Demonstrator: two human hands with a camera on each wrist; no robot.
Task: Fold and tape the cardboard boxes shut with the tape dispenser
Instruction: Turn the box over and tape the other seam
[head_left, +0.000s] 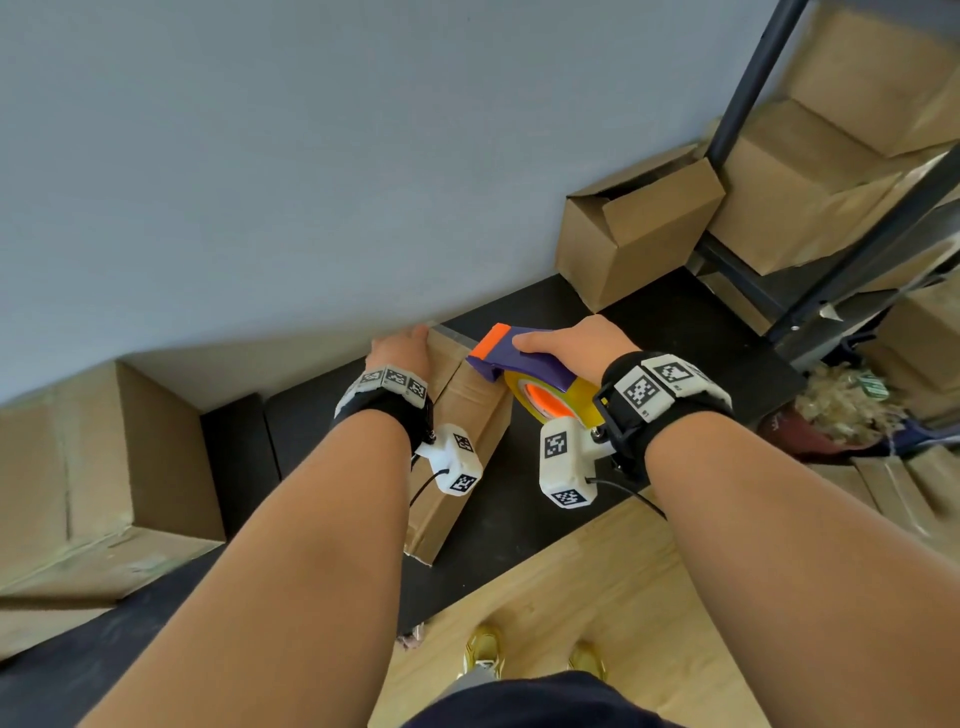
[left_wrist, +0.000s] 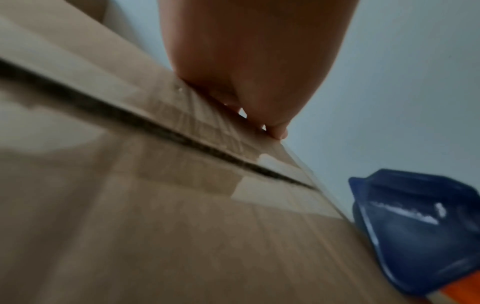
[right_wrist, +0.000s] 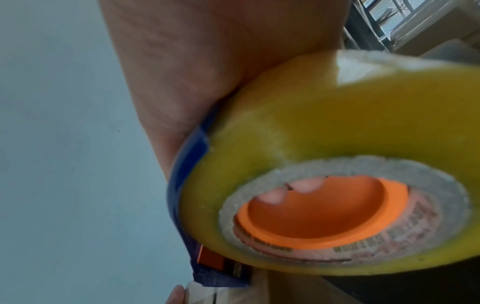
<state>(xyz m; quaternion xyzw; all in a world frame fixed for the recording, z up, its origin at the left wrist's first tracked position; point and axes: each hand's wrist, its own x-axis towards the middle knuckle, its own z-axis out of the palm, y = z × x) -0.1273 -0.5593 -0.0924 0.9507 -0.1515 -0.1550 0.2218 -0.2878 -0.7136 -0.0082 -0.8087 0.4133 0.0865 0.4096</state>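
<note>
A long brown cardboard box (head_left: 467, 410) lies on the black table, its two top flaps meeting at a dark seam (left_wrist: 161, 127). My left hand (head_left: 402, 348) presses flat on the box's far end, with fingertips (left_wrist: 279, 131) at the far edge. My right hand (head_left: 571, 340) grips the tape dispenser (head_left: 519, 361), a purple-blue frame with an orange tip, at the far right corner of the box. Its yellow tape roll (right_wrist: 337, 133) has an orange hub (right_wrist: 324, 211), and fingertips (right_wrist: 306, 185) show through the hub. The dispenser's blue nose (left_wrist: 415, 216) hangs just beyond the box's edge.
Closed boxes (head_left: 104, 467) are stacked at the left. An open box (head_left: 634, 228) stands at the back right beside a dark metal rack (head_left: 748, 78) holding more boxes. A grey wall (head_left: 260, 156) runs close behind the table (head_left: 519, 519). Wooden floor (head_left: 597, 597) lies below.
</note>
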